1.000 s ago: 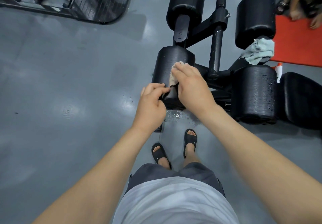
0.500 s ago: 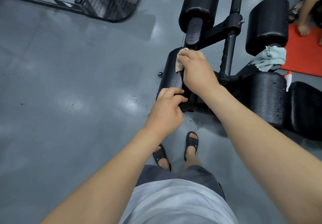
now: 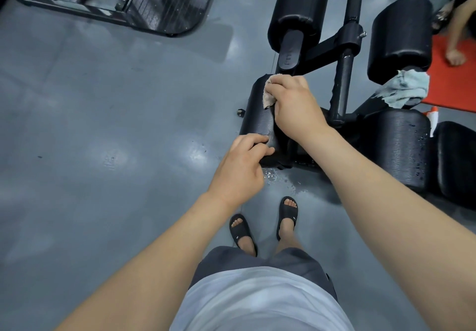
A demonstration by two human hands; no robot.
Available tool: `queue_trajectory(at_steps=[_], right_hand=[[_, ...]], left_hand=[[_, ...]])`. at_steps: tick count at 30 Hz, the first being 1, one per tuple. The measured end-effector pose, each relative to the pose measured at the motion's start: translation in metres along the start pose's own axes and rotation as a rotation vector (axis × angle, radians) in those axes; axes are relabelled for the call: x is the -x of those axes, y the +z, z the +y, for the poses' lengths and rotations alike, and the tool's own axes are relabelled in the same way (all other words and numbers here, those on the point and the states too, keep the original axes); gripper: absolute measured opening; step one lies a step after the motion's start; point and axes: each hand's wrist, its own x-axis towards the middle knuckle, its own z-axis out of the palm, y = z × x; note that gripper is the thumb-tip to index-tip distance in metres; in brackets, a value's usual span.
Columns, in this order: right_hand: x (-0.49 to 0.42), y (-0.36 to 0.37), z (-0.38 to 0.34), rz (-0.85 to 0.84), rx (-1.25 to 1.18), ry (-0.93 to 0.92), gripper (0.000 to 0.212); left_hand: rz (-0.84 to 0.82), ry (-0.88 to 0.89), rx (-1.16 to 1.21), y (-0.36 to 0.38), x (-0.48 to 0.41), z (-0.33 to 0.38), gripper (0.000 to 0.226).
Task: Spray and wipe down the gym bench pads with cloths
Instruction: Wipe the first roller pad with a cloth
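1. Nearest the camera, black sandals (image 3: 240,230) stand on the grey floor (image 3: 103,150), with water drops (image 3: 280,178) just ahead.
2. Beyond them, the left hand (image 3: 240,162) grips the near end of a black roller pad (image 3: 257,122), fingers curled over its edge.
3. Further along that pad, the right hand (image 3: 291,101) presses a crumpled beige cloth (image 3: 268,95) against the far end, fingers curled round it.
4. Rightward, a droplet-covered pad (image 3: 401,147) lies beside what may be a spray bottle (image 3: 433,118), mostly hidden.
5. Farther back, a pale blue cloth (image 3: 404,88) is draped on the frame.
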Motion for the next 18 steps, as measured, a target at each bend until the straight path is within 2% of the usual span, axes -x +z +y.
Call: queue_trajectory(at_steps=[4, 10, 18], right_hand=[[0.006, 0.003, 0.003, 0.029, 0.008, -0.019, 0.042], [-0.014, -0.001, 0.012, 0.041, 0.004, 0.102, 0.057], [0.036, 0.006, -0.017, 0.003, -0.029, -0.032, 0.051]], left_hand=[[-0.009, 0.014, 0.005, -0.001, 0.002, -0.005, 0.051], [-0.021, -0.029, 0.024, -0.005, 0.006, -0.015, 0.051], [0.009, -0.221, 0.287, -0.011, 0.012, -0.03, 0.057]])
